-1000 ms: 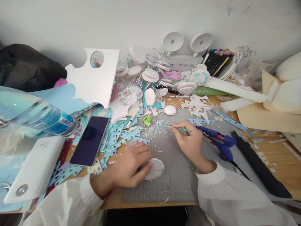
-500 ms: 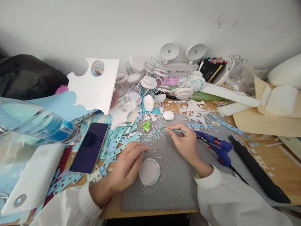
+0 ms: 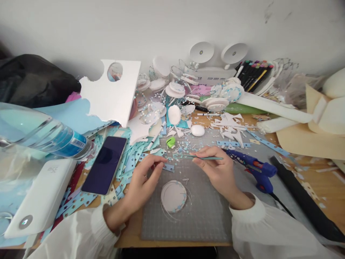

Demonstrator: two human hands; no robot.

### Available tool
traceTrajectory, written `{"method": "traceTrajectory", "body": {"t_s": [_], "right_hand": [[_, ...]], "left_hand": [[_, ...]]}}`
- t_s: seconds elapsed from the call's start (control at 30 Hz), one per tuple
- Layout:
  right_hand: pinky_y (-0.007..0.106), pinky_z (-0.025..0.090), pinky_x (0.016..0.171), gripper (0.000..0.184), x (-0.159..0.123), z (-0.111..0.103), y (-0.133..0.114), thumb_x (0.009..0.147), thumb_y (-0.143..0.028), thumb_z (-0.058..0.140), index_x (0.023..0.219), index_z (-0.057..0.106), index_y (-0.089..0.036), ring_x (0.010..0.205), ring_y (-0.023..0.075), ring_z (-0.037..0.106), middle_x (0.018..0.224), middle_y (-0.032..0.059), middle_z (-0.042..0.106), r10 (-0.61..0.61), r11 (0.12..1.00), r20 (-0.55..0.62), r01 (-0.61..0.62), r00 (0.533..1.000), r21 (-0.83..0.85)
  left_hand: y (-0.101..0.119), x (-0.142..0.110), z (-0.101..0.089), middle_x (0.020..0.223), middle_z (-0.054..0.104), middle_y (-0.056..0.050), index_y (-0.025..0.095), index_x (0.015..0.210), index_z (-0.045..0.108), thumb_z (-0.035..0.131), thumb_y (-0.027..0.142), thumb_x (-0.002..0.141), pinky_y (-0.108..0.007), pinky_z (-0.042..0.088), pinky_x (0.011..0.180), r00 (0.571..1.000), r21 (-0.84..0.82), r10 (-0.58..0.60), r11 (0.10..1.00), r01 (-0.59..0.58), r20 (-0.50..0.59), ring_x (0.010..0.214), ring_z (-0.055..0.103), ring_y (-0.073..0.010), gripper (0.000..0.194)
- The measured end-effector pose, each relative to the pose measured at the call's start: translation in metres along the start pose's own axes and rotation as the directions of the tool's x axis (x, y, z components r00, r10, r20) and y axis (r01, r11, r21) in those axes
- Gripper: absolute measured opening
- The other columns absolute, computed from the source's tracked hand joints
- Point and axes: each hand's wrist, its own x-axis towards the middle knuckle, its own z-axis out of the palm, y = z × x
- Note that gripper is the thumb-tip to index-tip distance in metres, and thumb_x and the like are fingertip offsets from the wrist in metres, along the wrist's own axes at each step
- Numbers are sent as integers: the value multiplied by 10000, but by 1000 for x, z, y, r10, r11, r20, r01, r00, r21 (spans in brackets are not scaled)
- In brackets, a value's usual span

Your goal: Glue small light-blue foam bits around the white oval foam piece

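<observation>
My right hand [image 3: 215,172] grips a pair of thin tweezers [image 3: 208,158], which point left over scattered small blue and white paper bits [image 3: 183,149]. To the left, my left hand [image 3: 145,180] is curled, thumb and index tips close together by the tweezers' tips. Anything between those fingertips is too small to make out. A short blue punched strip [image 3: 168,167] lies just beside them. Nearer me, a white disc [image 3: 174,197] edged with blue bits and fine clear strands rests on the grey cutting mat [image 3: 202,223].
A bright green object [image 3: 170,142] and a white oval piece [image 3: 197,130] sit beyond my hands. On the right lie a blue glue gun [image 3: 256,167] and a black bar [image 3: 304,201]. A phone [image 3: 105,165], power bank [image 3: 40,199] and bottle [image 3: 67,142] occupy the left.
My left hand has lifted and curled its fingers from a flatter pose, leaving the blue strip showing. The tweezers now lie nearer level, tips closer to my left hand. The view has shifted slightly.
</observation>
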Motion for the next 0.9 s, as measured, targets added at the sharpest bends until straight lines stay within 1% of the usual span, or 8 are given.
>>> {"method": "traceTrajectory", "body": {"t_s": [0.07, 0.2, 0.37, 0.47, 0.57, 0.63, 0.77, 0.9], "right_hand": [[321, 563, 650, 102, 0, 0, -1, 768, -257, 733, 752, 634, -237, 771, 200, 703, 745, 22, 703, -19, 997, -5, 19, 1000, -77], [309, 534, 634, 89, 0, -1, -2, 786, -189, 700, 754, 637, -242, 693, 172, 678, 734, 10, 711, -131, 959, 47, 139, 990, -248], [311, 523, 648, 81, -4, 0, 4, 796, -175, 685, 787, 638, -241, 689, 169, 672, 759, 12, 723, -169, 928, 112, 197, 979, -316], [320, 522, 658, 74, -5, 3, 11, 804, -179, 676, 790, 634, -238, 707, 175, 670, 765, 16, 721, -172, 923, 149, 212, 974, -321], [325, 522, 659, 59, -6, 6, 15, 820, -201, 663, 788, 635, -242, 715, 178, 665, 768, 19, 714, -153, 920, 177, 206, 972, -334], [323, 522, 657, 51, -6, 8, 15, 825, -217, 660, 787, 640, -243, 715, 178, 665, 767, 20, 712, -133, 922, 172, 185, 976, -341], [298, 514, 629, 51, -6, 7, 11, 818, -220, 660, 770, 653, -235, 689, 169, 662, 733, 9, 708, -85, 940, 121, 120, 989, -318], [282, 496, 594, 89, -3, 5, 3, 794, -263, 691, 725, 645, -229, 669, 164, 642, 702, 9, 685, -7, 964, 37, 17, 999, -266]], "left_hand": [[0, 0, 1, 916, 646, -40, 196, 979, 631, 482, 225, 943, -291, 459, 750, 1000, -7, -23, 1000, 23, -6, 859, 594, -175, 157], [0, -2, 0, 917, 630, -40, 198, 988, 626, 472, 235, 950, -294, 445, 764, 999, -37, -37, 999, 36, -27, 860, 578, -174, 162], [-1, -3, 0, 915, 615, -31, 204, 972, 604, 454, 232, 954, -293, 438, 777, 994, -106, -101, 990, 96, -39, 868, 570, -174, 153], [-1, -3, 0, 888, 609, -24, 201, 944, 596, 457, 219, 946, -285, 435, 756, 993, -113, -109, 988, 103, -46, 843, 564, -167, 140], [0, -3, 0, 854, 604, -23, 195, 909, 595, 454, 217, 940, -282, 434, 727, 995, -100, -94, 991, 89, -46, 808, 558, -166, 146], [0, -3, 0, 843, 598, -21, 194, 906, 592, 449, 220, 941, -281, 432, 722, 995, -100, -87, 992, 83, -39, 799, 555, -165, 149], [0, -4, 0, 847, 592, -18, 197, 911, 589, 451, 223, 942, -277, 428, 730, 996, -107, -88, 991, 84, -30, 805, 554, -163, 144], [-1, -3, 1, 863, 596, -21, 199, 930, 597, 459, 220, 944, -281, 434, 740, 996, -90, -77, 993, 74, -33, 817, 560, -164, 140]]}}
